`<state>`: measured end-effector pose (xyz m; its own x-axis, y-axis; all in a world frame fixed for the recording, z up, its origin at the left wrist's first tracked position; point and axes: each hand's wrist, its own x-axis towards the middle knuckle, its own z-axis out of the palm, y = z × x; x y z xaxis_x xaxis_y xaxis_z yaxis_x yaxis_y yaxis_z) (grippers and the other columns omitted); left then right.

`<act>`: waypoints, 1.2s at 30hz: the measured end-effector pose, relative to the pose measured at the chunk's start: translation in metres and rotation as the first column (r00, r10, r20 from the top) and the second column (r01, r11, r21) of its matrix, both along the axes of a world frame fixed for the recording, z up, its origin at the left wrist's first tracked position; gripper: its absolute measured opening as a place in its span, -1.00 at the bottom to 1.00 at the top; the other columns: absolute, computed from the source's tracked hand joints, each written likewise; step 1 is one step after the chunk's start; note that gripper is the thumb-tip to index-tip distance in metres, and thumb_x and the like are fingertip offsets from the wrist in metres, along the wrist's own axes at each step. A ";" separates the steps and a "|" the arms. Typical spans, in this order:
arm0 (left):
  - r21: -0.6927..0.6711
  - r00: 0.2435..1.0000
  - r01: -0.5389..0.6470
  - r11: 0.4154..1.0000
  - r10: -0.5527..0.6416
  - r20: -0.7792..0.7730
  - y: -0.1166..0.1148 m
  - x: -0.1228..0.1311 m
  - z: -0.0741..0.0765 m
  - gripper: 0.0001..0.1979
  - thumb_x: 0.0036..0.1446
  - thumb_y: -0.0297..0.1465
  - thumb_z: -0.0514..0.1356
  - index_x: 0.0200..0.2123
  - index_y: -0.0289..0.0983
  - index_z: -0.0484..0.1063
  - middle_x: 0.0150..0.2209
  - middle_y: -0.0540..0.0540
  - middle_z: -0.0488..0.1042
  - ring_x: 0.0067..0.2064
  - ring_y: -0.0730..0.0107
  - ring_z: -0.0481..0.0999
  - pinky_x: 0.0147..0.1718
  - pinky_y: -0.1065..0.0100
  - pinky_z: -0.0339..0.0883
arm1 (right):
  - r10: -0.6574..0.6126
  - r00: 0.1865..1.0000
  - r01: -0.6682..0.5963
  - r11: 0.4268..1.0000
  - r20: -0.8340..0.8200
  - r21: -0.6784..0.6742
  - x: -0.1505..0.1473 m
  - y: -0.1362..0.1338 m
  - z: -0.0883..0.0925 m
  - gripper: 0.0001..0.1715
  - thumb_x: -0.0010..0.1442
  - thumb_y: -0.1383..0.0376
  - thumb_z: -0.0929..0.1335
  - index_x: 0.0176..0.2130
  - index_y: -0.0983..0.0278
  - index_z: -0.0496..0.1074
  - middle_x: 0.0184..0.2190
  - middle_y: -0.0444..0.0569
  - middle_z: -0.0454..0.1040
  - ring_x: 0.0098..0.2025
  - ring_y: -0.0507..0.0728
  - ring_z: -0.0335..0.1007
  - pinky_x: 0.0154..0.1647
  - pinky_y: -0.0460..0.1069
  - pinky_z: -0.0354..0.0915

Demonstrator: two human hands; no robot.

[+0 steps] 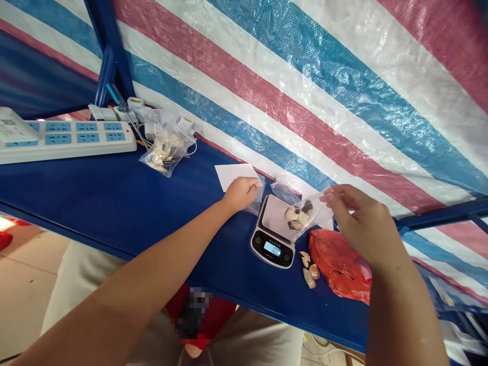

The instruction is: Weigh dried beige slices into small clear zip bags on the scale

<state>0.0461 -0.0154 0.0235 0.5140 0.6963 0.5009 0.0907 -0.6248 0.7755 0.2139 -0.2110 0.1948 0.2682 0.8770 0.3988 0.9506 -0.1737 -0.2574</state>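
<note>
My right hand (356,216) pinches the top edge of a clear plastic bag (314,211) that holds several pale and dark dried pieces (299,216). The bag leans over the pan of a small digital scale (272,231), seemingly touching it; its display (272,248) is lit. To the left of the scale, my left hand (242,193) is curled closed above a white sheet of paper (232,174) and some flat clear bags (253,207). Whatever its fingers hold, if anything, is hidden. A few loose pale pieces (309,270) lie right of the scale, beside a red plastic bag (339,264).
A long power strip (72,138) sits at the left of the blue table (114,193). Next to it are cables and a filled clear bag (163,147) of similar pieces. A striped tarp (267,86) rises along the table's back edge. A blue frame post (109,56) stands at the left.
</note>
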 end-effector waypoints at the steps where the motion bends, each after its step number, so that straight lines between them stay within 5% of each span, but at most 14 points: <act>1: -0.001 1.000 0.002 1.000 -0.002 -0.002 0.000 0.000 0.000 -0.81 0.01 -0.54 0.00 -0.58 -0.19 0.14 -0.62 0.03 0.21 -0.51 0.38 0.22 -0.45 0.29 0.00 | -0.018 1.000 0.018 1.000 0.005 0.007 0.000 0.000 0.000 -0.66 0.38 0.01 0.32 -0.12 0.15 0.57 -0.28 -0.05 0.64 -0.36 0.15 0.51 -0.29 0.02 0.27; 9: -0.003 1.000 0.007 1.000 -0.007 -0.015 0.000 0.001 0.000 -0.80 0.01 -0.54 0.00 -0.59 -0.19 0.14 -0.63 0.03 0.21 -0.51 0.37 0.23 -0.45 0.29 0.02 | -0.078 0.985 0.081 0.997 -0.152 0.015 -0.003 0.018 -0.009 -0.68 0.31 0.06 0.35 -0.29 0.20 0.57 -0.43 -0.07 0.58 -0.41 0.12 0.45 -0.37 0.00 0.23; 14: -0.008 1.000 -0.002 1.000 0.002 -0.029 0.001 0.001 -0.001 -0.80 0.00 -0.56 0.01 -0.59 -0.19 0.18 -0.62 0.02 0.25 -0.51 0.36 0.25 -0.45 0.29 0.03 | -0.253 0.901 0.310 0.944 -0.353 0.114 0.006 0.021 -0.045 -0.67 0.25 0.06 0.37 -0.25 0.23 0.62 -0.40 -0.02 0.63 -0.36 0.17 0.52 -0.26 0.06 0.32; 18: -0.013 0.999 -0.005 1.000 0.005 -0.032 0.001 0.001 -0.002 -0.80 0.00 -0.56 0.01 -0.59 -0.20 0.20 -0.60 0.01 0.30 -0.50 0.36 0.28 -0.45 0.29 0.04 | -0.310 0.726 0.397 0.918 -0.614 0.006 0.000 -0.009 -0.091 -0.56 0.12 -0.01 0.50 -0.19 0.28 0.63 -0.25 0.06 0.66 -0.16 0.27 0.59 -0.12 0.13 0.43; 21: -0.012 1.000 0.004 1.000 -0.004 -0.031 0.001 0.001 -0.002 -0.80 0.01 -0.57 0.01 -0.59 -0.20 0.21 -0.60 0.01 0.30 -0.50 0.36 0.29 -0.45 0.30 0.06 | -0.242 0.570 0.494 0.865 -0.785 0.092 -0.015 -0.042 -0.112 -0.40 0.05 -0.07 0.55 -0.09 0.30 0.59 -0.11 0.12 0.65 -0.08 0.31 0.59 -0.16 0.13 0.50; 24: -0.013 1.000 -0.001 1.000 0.001 -0.021 0.000 0.001 -0.002 -0.79 0.03 -0.56 0.01 -0.57 -0.20 0.24 -0.60 0.02 0.29 -0.50 0.36 0.29 -0.44 0.30 0.09 | -0.143 0.529 0.550 0.808 -0.837 0.209 -0.033 -0.073 -0.126 -0.45 0.11 -0.04 0.54 -0.06 0.26 0.56 -0.08 0.07 0.62 -0.08 0.23 0.56 -0.20 0.05 0.50; 27: -0.009 1.000 -0.019 1.000 0.019 0.003 -0.002 0.001 -0.002 -0.82 0.09 -0.55 0.00 -0.47 -0.20 0.30 -0.51 0.00 0.38 -0.46 0.37 0.33 -0.41 0.31 0.15 | -0.124 0.505 0.556 0.804 -0.854 0.212 -0.047 -0.092 -0.146 -0.58 0.13 -0.01 0.55 -0.29 0.24 0.46 -0.40 -0.13 0.49 -0.38 0.05 0.41 -0.38 -0.07 0.35; 29: -0.006 0.998 -0.040 0.999 0.040 0.041 -0.003 0.001 -0.002 -0.85 0.17 -0.51 0.01 -0.35 -0.21 0.34 -0.43 -0.01 0.44 -0.43 0.38 0.35 -0.37 0.33 0.20 | -0.111 0.443 0.559 0.810 -0.890 0.177 -0.055 -0.097 -0.163 -0.43 0.08 0.03 0.59 -0.48 0.21 0.22 -0.58 -0.27 0.22 -0.55 -0.04 0.14 -0.53 -0.10 0.17; 31: -0.006 0.995 -0.068 0.998 0.068 0.079 -0.003 0.001 -0.001 -0.90 0.25 -0.43 0.04 -0.26 -0.21 0.35 -0.35 -0.02 0.47 -0.41 0.41 0.36 -0.35 0.34 0.22 | -0.103 0.384 0.625 0.760 -0.918 0.176 -0.061 -0.096 -0.179 -0.23 0.01 0.07 0.63 -0.54 0.16 0.00 -0.63 -0.33 0.02 -0.60 -0.07 -0.04 -0.59 -0.09 0.03; 34: -0.001 0.989 -0.115 0.993 0.115 0.094 -0.005 0.001 0.001 -0.89 0.31 -0.31 0.09 -0.26 -0.20 0.32 -0.34 -0.01 0.46 -0.39 0.44 0.35 -0.35 0.35 0.22 | -0.117 0.358 0.734 0.649 -0.926 0.201 -0.064 -0.093 -0.193 -0.17 -0.01 0.06 0.63 -0.56 0.14 -0.07 -0.65 -0.34 -0.05 -0.60 -0.06 -0.10 -0.58 -0.06 0.03; 36: -0.009 0.984 -0.153 0.988 0.153 0.090 -0.006 0.000 0.004 -0.83 0.30 -0.26 0.13 -0.32 -0.20 0.29 -0.40 0.02 0.42 -0.41 0.44 0.33 -0.36 0.35 0.20 | -0.157 0.379 0.732 0.654 -0.912 0.192 -0.063 -0.092 -0.198 -0.20 0.02 0.02 0.61 -0.57 0.13 -0.04 -0.65 -0.33 -0.03 -0.59 -0.05 -0.10 -0.58 -0.05 0.02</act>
